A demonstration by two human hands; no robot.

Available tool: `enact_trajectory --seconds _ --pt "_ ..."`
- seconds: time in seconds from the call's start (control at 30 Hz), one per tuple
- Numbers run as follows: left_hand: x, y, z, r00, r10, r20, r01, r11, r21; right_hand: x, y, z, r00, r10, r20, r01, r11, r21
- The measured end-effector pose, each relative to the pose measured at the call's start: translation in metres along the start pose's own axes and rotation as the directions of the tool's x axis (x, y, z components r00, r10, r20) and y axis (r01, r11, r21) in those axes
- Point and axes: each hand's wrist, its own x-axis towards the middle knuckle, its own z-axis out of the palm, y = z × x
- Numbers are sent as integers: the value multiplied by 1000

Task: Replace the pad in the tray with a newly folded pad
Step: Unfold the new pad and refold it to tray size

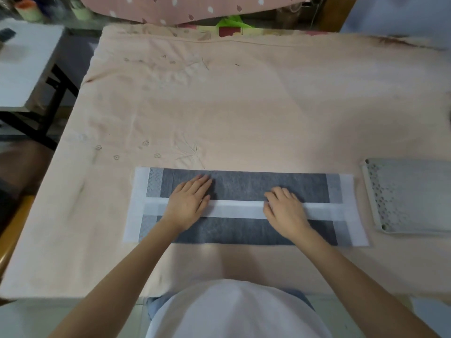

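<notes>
Pad (246, 186) is lying flat on the pink cloth (244, 106), both long edges folded in to meet (white strip in the middle). Left hand (189, 203) presses flat, fingers straight. Right hand (284, 208) rests there, fingers slightly curled, gripping nothing. Tray (410, 196) sits just right.

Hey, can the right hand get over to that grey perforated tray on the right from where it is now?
Probably yes. The right hand rests on the folded grey-and-white pad, and the grey perforated plastic tray lies to its right on the peach cloth, with only bare cloth between pad and tray.
</notes>
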Motion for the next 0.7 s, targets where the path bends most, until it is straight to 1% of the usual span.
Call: enact_trajectory --seconds 0.07,0.13,0.23,0.33,0.43,0.53,0.7 --pt "12 11 11 998 -42 -37 43 999 15 16 -25 7 999 -15 -35 17 999 40" --pt "23 19 21 994 -110 -19 109 994 -9 33 -49 14 999 -34 -19 35 998 57" --pt "32 25 35 983 -183 6 183 982 -39 53 -77 28 1000 -19 15 19 1000 8" --pt "31 26 41 981 -194 27 195 980 -31 66 -93 37 1000 12 3 -12 1000 -22" --pt "31 25 47 980 -197 20 198 980 -23 74 -97 43 1000 -1 20 1 1000 -28" --pt "32 24 49 978 -209 -3 209 977 -40 75 -94 47 999 -4 44 3 1000 24" --pt "33 22 53 976 -215 -21 214 975 -53 69 -77 51 1000 -9 0 9 999 43"
